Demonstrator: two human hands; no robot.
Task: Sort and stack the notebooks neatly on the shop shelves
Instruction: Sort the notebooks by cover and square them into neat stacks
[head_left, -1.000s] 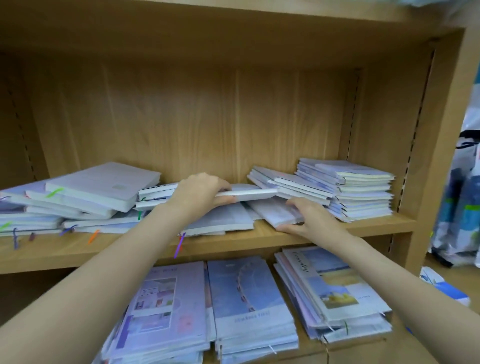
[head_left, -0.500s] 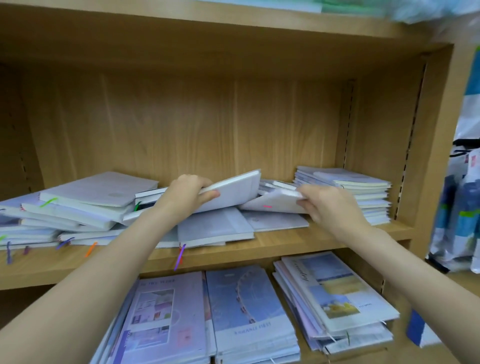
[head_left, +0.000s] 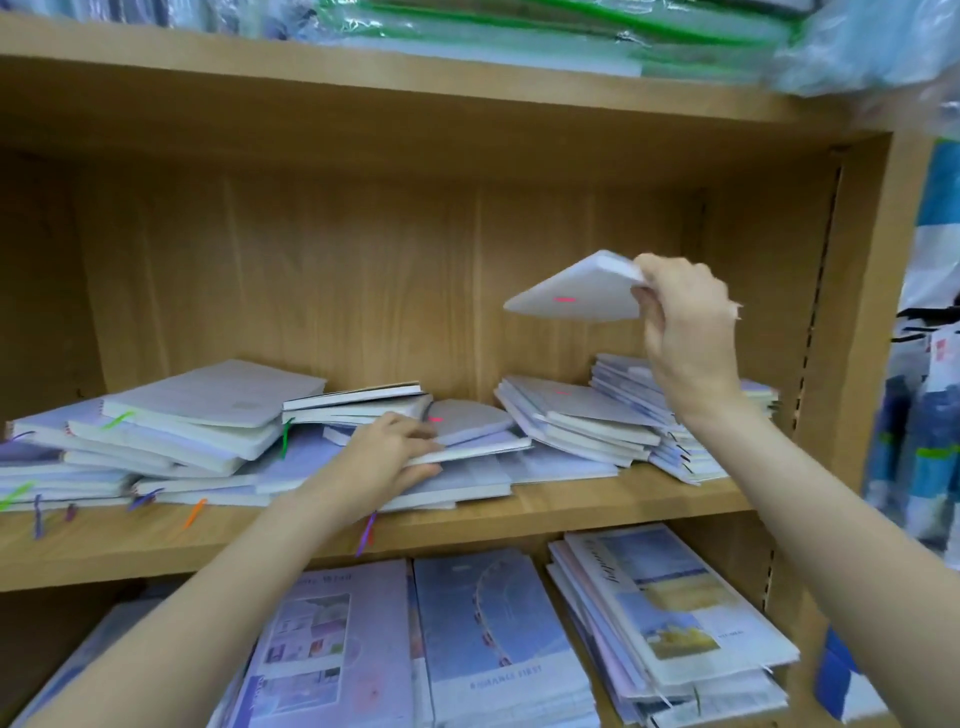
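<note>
Up in the air: pale notebook (head_left: 574, 291) pinched at its right end by right hand (head_left: 685, 322), fingers curled round the corner. Long axis roughly level, left to right, free corner aimed left, cover tilted toward the camera, pink mark showing. Well above the right-hand stack (head_left: 587, 415) on the middle shelf (head_left: 597, 501), open room all round up to the shelf board overhead. Down low, left hand (head_left: 392, 452) gripping a flat white notebook (head_left: 467, 451), thumb beneath, fingers on top, among the untidy pile (head_left: 208, 421).

Two bare forearms, no sleeves, left hand (head_left: 387, 457), right hand (head_left: 685, 322)
</note>
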